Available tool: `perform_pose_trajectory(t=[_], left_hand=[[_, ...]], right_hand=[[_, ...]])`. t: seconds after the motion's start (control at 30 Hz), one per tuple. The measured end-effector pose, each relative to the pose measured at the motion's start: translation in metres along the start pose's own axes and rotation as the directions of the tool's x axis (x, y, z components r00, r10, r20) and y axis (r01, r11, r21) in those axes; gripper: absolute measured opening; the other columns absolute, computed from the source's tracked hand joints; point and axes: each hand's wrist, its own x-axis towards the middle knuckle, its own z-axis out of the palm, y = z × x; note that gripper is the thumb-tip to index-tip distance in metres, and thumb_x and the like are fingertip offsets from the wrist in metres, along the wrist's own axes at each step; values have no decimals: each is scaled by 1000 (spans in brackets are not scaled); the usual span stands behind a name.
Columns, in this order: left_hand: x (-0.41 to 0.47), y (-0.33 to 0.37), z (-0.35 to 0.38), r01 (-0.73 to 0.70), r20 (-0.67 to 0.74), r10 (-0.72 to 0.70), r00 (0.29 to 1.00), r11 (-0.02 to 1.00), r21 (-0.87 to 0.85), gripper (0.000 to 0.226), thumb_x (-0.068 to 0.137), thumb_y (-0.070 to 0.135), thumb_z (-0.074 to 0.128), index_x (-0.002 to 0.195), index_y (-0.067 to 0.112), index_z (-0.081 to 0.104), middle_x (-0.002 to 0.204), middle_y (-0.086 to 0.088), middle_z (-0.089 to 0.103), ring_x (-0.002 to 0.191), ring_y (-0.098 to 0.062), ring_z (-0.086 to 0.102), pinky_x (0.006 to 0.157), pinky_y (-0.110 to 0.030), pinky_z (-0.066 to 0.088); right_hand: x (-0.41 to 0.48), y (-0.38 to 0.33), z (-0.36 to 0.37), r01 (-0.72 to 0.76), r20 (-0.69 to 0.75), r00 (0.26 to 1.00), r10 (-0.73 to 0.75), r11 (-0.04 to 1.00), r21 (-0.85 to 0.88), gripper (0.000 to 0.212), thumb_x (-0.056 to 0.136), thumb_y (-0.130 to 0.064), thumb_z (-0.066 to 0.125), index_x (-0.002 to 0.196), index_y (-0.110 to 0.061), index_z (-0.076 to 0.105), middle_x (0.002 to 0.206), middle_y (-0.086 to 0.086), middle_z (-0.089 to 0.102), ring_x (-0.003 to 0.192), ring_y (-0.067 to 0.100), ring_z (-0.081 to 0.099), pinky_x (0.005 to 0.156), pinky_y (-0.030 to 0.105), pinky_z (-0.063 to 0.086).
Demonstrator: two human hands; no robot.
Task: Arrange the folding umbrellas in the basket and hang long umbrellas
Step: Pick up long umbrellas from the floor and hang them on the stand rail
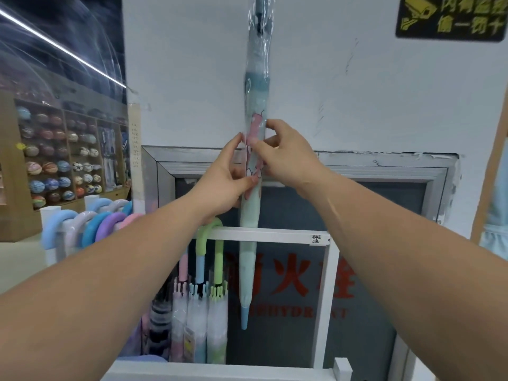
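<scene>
A long pale-green umbrella [248, 243] in a clear plastic sleeve stands upright in front of the white wall, blue tip pointing down, its top out of view. My left hand [222, 182] holds it from the left at mid-height, fingers pinching the sleeve. My right hand [286, 158] pinches it from the right, a little higher, over a pink print. Below, a white rack bar [275, 235] carries a hung umbrella with a green hooked handle [211, 240], beside pink and blue-handled ones.
More curved handles [93, 226] in blue, white, purple and pink hang along the rack's left side. A white rack frame [220, 371] runs across the bottom. Behind is a fire hydrant cabinet door [357, 270] with red lettering. Shelves of balls [60, 160] stand at far left.
</scene>
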Motion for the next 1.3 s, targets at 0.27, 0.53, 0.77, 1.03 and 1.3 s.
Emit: perform_pose_trajectory(t=[0.27, 0.53, 0.77, 1.03, 1.3], left_hand=[[-8, -11, -3, 93, 49, -96, 994, 993, 69, 88, 92, 20, 72, 153, 53, 18, 92, -9, 74, 88, -22, 73, 76, -50, 63], [2, 3, -14, 43, -109, -20, 994, 977, 210, 50, 89, 35, 72, 134, 41, 53, 94, -1, 76, 94, -19, 72, 93, -40, 55], [15, 10, -8, -6, -159, 21, 987, 995, 95, 59, 94, 30, 68, 147, 36, 43, 98, -6, 77, 99, -24, 73, 97, -48, 56], [12, 5, 1, -20, -138, 27, 990, 998, 53, 49, 96, 21, 67, 134, 44, 48, 101, -10, 75, 95, -31, 72, 95, -54, 55], [21, 5, 3, 4, -148, 12, 989, 994, 106, 43, 97, 18, 65, 135, 28, 49, 103, -6, 73, 89, -19, 69, 68, -29, 48]], right_hand=[[-4, 10, 17, -66, 33, 997, 64, 996, 64, 32, 93, -32, 66, 122, -23, 54, 97, 3, 72, 87, 25, 72, 82, 51, 59], [-22, 36, 29, -115, 76, 992, 104, 983, 146, 28, 91, -27, 64, 117, -27, 53, 102, 6, 71, 88, 31, 72, 75, 57, 60], [-30, 51, 32, -140, 104, 986, 127, 981, 132, 25, 93, -32, 63, 116, -32, 52, 101, 1, 71, 91, 24, 71, 83, 54, 59], [-32, 54, 30, -131, 161, 979, 121, 990, 49, 23, 93, -28, 60, 115, -32, 52, 104, 1, 71, 98, 24, 69, 86, 51, 59], [-25, 41, 18, -55, 197, 976, 91, 982, -180, 23, 94, -33, 63, 112, -20, 60, 99, 1, 72, 91, 23, 69, 81, 47, 60]])
